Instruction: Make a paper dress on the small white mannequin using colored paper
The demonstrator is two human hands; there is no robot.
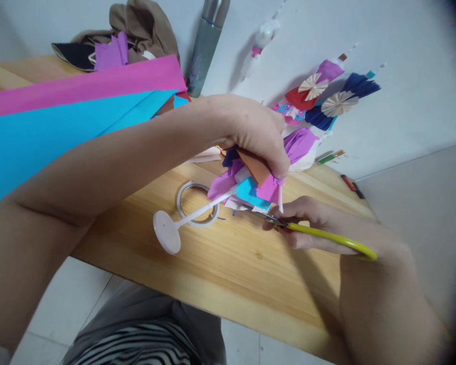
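My left hand (251, 132) is closed round a bunch of coloured paper pieces (251, 185) in purple, pink, blue and orange, fixed on a white plastic stick with a round base (167, 231). It holds the bunch tilted above the wooden table (220, 263), base pointing down left. My right hand (315, 223) grips yellow-handled scissors (327, 237). The scissors' blades reach the bottom of the paper bunch.
A roll of clear tape (195, 203) lies under the stick. Large blue (41, 137) and pink (83, 86) paper sheets cover the left. Finished paper fans (327, 96), a glue bottle (260, 43), a metal flask (205, 45) and cloth (137, 30) sit at the back.
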